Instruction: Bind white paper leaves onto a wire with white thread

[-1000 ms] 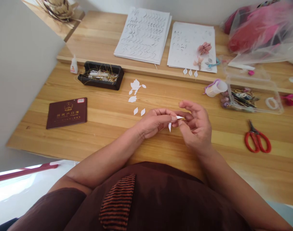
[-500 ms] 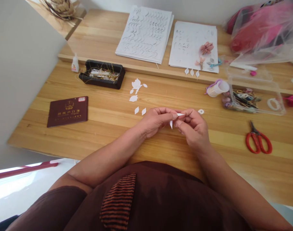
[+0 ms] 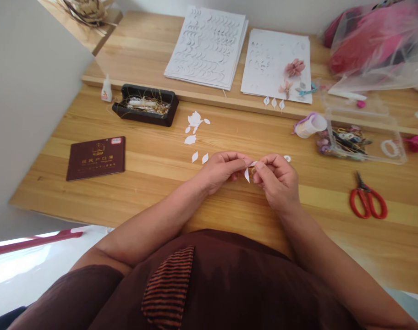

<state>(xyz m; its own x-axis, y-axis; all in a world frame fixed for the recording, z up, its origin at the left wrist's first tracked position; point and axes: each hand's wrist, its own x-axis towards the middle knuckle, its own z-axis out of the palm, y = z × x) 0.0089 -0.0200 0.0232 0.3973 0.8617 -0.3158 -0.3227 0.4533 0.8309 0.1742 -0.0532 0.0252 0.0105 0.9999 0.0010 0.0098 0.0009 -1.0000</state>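
Observation:
Over the middle of the table my left hand and my right hand meet fingertip to fingertip. Both pinch small white petal-shaped paper cutouts. One paper petal hangs point down between the hands; another lies across the fingertips, mostly covered by them. A thin loop, perhaps wire, shows faintly by my right fingers. Two loose paper petals lie just left of my left hand, and a small pile of white cutouts is farther back. Close behind my right hand is a small white round piece.
Red-handled scissors lie at right, below a clear plastic box of craft bits and a spool. A black tray, glue bottle and maroon booklet sit left. Paper stacks rest on the raised ledge.
My right thumb and fingers have moved onto the upper petal, covering its tip. The hanging petal has shifted slightly right and turned. My left hand stays nearly in place.

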